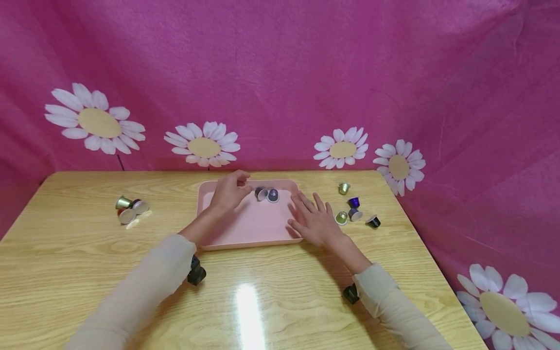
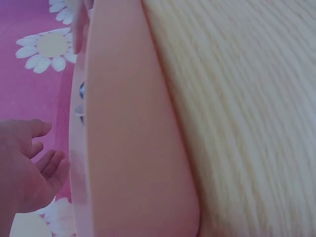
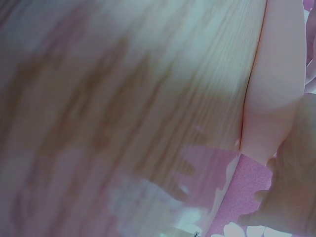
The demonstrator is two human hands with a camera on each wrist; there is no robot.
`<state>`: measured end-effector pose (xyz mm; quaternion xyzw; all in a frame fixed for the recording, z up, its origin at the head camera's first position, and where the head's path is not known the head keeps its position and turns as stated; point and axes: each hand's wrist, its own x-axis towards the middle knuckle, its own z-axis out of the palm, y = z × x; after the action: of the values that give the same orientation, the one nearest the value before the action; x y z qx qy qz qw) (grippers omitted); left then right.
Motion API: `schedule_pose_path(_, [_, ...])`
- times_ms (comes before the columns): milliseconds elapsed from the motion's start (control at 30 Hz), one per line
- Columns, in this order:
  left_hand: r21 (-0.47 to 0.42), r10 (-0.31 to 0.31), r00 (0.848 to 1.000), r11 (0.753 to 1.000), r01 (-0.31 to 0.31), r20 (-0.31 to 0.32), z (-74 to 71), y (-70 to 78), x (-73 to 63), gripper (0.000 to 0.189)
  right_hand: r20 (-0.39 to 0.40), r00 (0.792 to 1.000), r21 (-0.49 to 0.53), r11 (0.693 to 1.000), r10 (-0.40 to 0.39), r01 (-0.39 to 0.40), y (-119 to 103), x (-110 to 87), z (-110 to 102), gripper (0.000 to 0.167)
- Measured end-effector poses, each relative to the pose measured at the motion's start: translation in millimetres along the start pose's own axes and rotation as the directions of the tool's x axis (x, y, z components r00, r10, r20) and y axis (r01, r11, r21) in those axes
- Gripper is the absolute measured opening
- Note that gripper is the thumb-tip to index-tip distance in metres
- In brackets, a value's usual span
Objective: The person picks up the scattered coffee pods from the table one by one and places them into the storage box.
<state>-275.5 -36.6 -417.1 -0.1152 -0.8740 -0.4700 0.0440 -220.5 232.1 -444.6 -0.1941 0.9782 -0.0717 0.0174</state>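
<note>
A pink tray (image 1: 249, 228) lies on the wooden table, with two coffee capsules near its far side. One dark capsule (image 1: 261, 194) is tipped so its pale lid shows; beside it a dark purple capsule (image 1: 273, 196) stands lid down. My left hand (image 1: 228, 192) hovers over the tray's left part, fingers loosely bent, fingertips just left of the tipped capsule. Nothing is between those fingers in the left wrist view (image 2: 34, 168). Over the tray's right rim, my right hand (image 1: 318, 224) spreads its fingers, holding nothing, close to a green capsule (image 1: 341, 218).
Left of the tray, a gold capsule (image 1: 123, 202) lies in a small cluster with two others showing pale lids. To the right are another gold capsule (image 1: 344, 188), a blue capsule (image 1: 354, 202), a purple capsule (image 1: 355, 214) and a black capsule (image 1: 374, 222). A pink flowered cloth (image 1: 280, 87) hangs behind the table.
</note>
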Motion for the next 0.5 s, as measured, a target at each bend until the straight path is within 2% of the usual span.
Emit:
schedule_pose_path(133, [0.005, -0.002, 1.000, 1.000, 0.002, -0.010, -12.6, -4.1, -6.0, 0.037, -0.008, 1.000, 0.015, 1.000, 0.001, -0.001, -1, -1.1, 1, 0.071])
schedule_pose_path(233, [0.024, 0.019, 0.999, 1.000, -0.018, -0.025, -20.7, -10.1, -12.3, 0.037, -0.007, 1.000, 0.024, 1.000, 0.007, -0.007, -1, -1.6, 1, 0.071])
schedule_pose_path(500, [-0.042, 0.024, 0.999, 0.999, -0.026, -0.046, -45.6, -26.2, -28.1, 0.040, 0.003, 1.000, 0.003, 1.000, 0.015, -0.015, 0, 0.3, 1, 0.072])
